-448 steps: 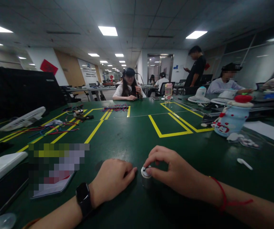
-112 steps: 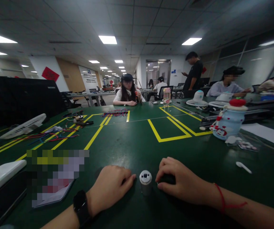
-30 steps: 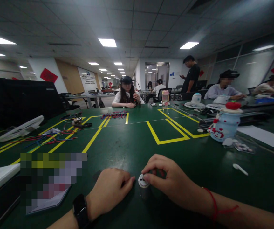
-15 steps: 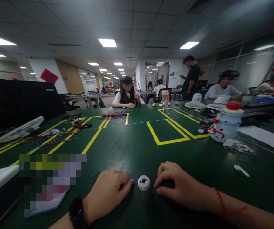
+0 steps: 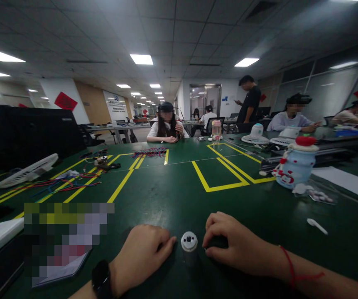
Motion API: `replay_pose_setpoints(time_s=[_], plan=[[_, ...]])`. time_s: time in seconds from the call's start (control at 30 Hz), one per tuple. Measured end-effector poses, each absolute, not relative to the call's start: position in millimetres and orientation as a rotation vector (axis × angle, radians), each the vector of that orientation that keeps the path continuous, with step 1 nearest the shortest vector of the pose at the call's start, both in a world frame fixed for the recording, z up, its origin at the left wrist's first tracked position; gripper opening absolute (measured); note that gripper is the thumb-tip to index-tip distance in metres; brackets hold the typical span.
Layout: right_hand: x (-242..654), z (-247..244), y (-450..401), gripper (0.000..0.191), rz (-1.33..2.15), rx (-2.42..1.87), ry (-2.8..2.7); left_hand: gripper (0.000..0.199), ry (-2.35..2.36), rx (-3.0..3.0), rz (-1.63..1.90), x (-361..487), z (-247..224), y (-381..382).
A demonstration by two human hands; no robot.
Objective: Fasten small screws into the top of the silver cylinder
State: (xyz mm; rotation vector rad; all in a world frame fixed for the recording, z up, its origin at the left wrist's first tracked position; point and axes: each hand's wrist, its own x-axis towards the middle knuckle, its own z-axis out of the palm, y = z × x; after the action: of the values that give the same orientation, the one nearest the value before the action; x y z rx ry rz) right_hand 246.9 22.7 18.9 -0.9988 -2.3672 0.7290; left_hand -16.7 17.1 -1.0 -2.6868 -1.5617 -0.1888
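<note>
A small metal cylinder (image 5: 189, 245) stands upright on the dark green table between my hands. Its silver top face has a dark centre and two small holes. My left hand (image 5: 146, 253), with a black watch on its wrist, lies palm down left of the cylinder, thumb against the curled fingers; nothing shows at their tips. To the right of it, my right hand (image 5: 227, 238) is curled, thumb and index fingertip drawn together. A tiny pale speck shows at those tips, too small to name. Neither hand touches the cylinder.
A pixelated flat item (image 5: 73, 245) lies at left, with wires (image 5: 69, 181) beyond it. On the right are a light blue bottle (image 5: 297, 166), a small plastic bag (image 5: 317, 194) and a white spoon-like piece (image 5: 317, 226). A person (image 5: 166, 124) sits across the table (image 5: 154, 195); others are farther back.
The view has tipped up slightly, so most things sit a little lower in the picture. Both hands keep nearly the same pose beside the upright cylinder.
</note>
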Motion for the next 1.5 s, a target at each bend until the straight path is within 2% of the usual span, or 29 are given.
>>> replay_pose_setpoints(time_s=[0.2,0.9,1.1,1.27,1.4,1.5], plan=[[227.3,35.8,14.8,0.011,0.713,-0.887,-2.096,0.045,-1.608,-2.662,-0.201,-13.9,0.5,15.0],[211.0,40.6,8.1,0.009,0.687,-0.938,-2.153,0.043,-1.601,-2.664,-0.188,-12.7,1.4,15.7],[211.2,45.3,5.2,0.016,0.661,-0.905,-2.222,0.043,-1.59,-2.669,-0.202,-14.3,-1.3,15.9],[223.4,42.9,13.7,0.013,0.838,-0.945,-2.024,0.046,-1.597,-2.68,-0.197,-15.2,-1.5,16.5],[246.6,22.3,35.5,0.035,1.023,-1.153,-1.691,0.047,-1.591,-2.693,-0.186,-16.6,1.2,15.9],[259.0,7.9,49.8,0.04,1.137,-1.239,-1.465,0.045,-1.576,-2.713,-0.186,-17.2,2.4,15.2]])
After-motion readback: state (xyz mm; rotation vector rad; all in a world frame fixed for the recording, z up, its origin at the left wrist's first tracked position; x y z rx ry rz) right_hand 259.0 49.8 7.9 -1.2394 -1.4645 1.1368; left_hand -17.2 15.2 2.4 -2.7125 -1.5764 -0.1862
